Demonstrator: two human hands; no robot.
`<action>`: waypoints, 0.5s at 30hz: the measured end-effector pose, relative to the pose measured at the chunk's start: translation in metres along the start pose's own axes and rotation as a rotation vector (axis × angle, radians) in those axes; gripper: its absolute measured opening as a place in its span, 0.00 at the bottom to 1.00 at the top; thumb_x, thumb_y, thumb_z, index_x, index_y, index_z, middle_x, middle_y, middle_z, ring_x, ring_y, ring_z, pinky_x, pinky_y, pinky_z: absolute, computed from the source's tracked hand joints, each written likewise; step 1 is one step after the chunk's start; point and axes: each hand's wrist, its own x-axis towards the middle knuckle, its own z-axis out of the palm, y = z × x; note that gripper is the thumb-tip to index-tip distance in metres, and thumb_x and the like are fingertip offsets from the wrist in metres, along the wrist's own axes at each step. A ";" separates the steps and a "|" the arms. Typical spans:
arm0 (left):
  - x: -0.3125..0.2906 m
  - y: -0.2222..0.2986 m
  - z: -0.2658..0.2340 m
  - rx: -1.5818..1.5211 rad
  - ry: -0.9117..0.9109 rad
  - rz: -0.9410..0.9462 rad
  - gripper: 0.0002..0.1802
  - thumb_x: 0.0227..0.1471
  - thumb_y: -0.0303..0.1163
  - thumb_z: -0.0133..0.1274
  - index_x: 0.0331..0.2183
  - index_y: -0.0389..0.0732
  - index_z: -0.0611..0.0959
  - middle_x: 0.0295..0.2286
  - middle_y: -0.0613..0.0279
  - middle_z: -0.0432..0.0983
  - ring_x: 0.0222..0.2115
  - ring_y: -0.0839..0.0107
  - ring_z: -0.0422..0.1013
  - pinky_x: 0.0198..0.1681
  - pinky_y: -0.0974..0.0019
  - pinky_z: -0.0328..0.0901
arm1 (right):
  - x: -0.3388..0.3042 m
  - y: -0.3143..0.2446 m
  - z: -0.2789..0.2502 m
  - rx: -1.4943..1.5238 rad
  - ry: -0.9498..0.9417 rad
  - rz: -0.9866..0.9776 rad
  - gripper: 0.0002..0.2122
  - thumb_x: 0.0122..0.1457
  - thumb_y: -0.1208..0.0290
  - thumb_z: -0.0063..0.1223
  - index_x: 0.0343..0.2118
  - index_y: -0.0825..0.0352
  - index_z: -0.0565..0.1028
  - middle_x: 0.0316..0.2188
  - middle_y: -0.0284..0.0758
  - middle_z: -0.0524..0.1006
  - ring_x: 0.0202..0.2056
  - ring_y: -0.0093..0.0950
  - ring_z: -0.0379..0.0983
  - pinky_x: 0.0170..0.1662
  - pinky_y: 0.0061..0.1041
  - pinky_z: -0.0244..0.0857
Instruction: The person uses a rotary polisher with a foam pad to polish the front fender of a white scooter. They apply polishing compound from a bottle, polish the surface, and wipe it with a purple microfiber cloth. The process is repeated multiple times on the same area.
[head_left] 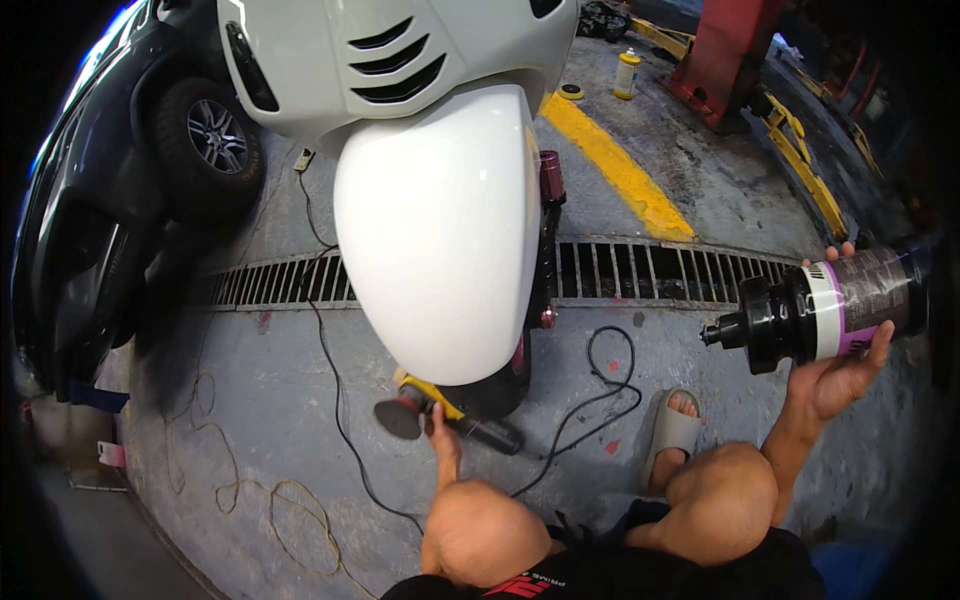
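Note:
A yellow and black electric polisher (pixel 485 432) with a round dark pad (pixel 399 417) is low in front of the scooter. My left hand (pixel 442 432) is closed on it near its yellow head, the fingers partly hidden. At the right, my right hand (pixel 840 375) grips a large black bottle (pixel 790 318) with a white, purple and dark label. The bottle lies sideways, its nozzle pointing left. Between my hands, and farther off, stands the scooter's glossy white front fender (pixel 430 230), below grey-white bodywork (pixel 310 60) with three dark vents.
A black cord (pixel 570 415) loops over the grey floor, with a thinner tan cord (pixel 270 490) at left. A metal drain grate (pixel 650 275) crosses behind. A dark vehicle (pixel 95 200) stands left. Far right are a yellow bottle (pixel 627 74), a round pad (pixel 571 91) and a red post (pixel 725 60).

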 end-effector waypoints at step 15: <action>-0.206 0.243 0.076 0.238 -0.307 0.453 0.51 0.43 0.48 0.69 0.60 0.38 0.60 0.35 0.52 0.72 0.34 0.59 0.74 0.39 0.57 0.73 | 0.172 0.076 -0.041 0.215 -0.261 -0.070 0.36 0.63 0.48 0.47 0.63 0.76 0.59 0.59 0.56 0.66 0.61 0.48 0.64 0.65 0.50 0.58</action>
